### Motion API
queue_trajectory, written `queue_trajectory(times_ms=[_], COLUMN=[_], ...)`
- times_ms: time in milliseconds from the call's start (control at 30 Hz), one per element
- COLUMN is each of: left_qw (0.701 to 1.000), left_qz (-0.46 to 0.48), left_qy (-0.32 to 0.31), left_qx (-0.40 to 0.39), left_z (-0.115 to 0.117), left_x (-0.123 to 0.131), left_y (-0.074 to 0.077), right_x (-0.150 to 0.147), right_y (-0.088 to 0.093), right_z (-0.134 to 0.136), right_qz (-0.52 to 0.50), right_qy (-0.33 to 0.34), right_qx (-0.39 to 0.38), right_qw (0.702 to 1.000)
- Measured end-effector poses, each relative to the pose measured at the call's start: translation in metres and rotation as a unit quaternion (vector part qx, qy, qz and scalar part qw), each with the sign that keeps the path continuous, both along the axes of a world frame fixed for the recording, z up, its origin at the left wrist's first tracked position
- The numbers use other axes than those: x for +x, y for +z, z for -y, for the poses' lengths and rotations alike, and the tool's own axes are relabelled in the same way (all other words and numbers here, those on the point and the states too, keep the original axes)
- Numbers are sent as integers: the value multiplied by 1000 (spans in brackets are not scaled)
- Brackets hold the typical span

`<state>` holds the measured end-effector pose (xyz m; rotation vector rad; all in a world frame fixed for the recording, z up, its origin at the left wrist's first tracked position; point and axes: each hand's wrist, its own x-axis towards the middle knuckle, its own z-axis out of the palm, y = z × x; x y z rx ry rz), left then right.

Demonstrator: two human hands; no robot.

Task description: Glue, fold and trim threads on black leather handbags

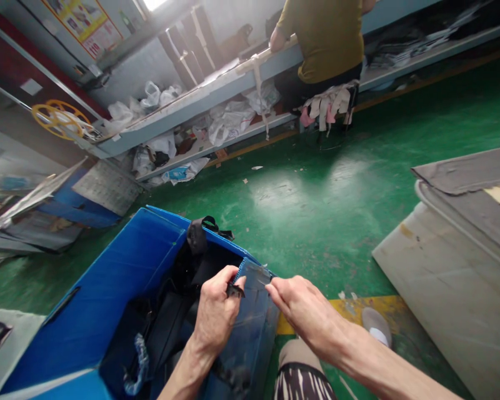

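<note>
A blue corrugated plastic box [120,261] stands open in front of me, with dark fabric pieces [166,311] inside. At its near right corner, my left hand [220,308] is closed, with a small black piece [235,290] between thumb and fingers. My right hand [302,303] is pinched beside the same corner; its fingertips hide most of what they grip. Between the hands lies the box's side panel [254,305], which looks greyish and shiny. A black strap [198,236] hangs over the far rim. A clear bluish twisted strip [139,361] lies inside the box.
A large pale bin [433,283] topped with grey cloth [475,172] stands to the right. A long workbench [183,111] runs along the wall, with plastic bags [231,122] on its lower shelf. A person in an olive shirt [329,44] sits there. Green floor [308,194] lies between.
</note>
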<state>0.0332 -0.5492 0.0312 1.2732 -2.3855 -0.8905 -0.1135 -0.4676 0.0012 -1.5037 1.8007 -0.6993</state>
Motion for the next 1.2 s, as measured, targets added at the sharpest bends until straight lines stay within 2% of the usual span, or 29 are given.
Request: queue_trajectory(times_ms=[67,167,267,333,433,500,567,667,800,933,1067,1133,1200], left_qw=[999,994,989,979,960,961,963,945,931,936,945,951,967], left_qz=[-14,-29,-67,-111,-152,-134,-104,-98,-132,-147,-144,-131,-106], left_qy=[-9,-18,24,47,60,51,22,-11,-8,15,18,-8,-30], left_qx=[43,102,130,164,229,238,247,313,341,320,294,281,228], left_z=[0,0,1,0,-10,-25,-43,-63,-73,-81,-88,-88,-81], left_x=[2,4,15,26,39,41,36,23,11,5,0,0,5], left_y=[4,12,19,24,37,48,58,64,55,41,34,37,44], right_x=[-5,-10,-7,0,19,34,47,59,65,66,65,60,52], right_y=[1,2,4,5,7,11,18,30,41,43,40,35,27], right_z=[-11,-24,-35,-41,-48,-52,-56,-59,-59,-56,-56,-56,-54], right_qz=[29,124,265,366,504,577,625,658,697,718,722,713,684], right_qy=[-20,-62,-109,-141,-205,-245,-272,-306,-312,-325,-335,-332,-320], right_qx=[4,9,11,16,22,13,-5,-14,-26,-25,-11,-21,-25], right_qw=[999,990,958,920,839,779,731,688,645,615,606,618,655])
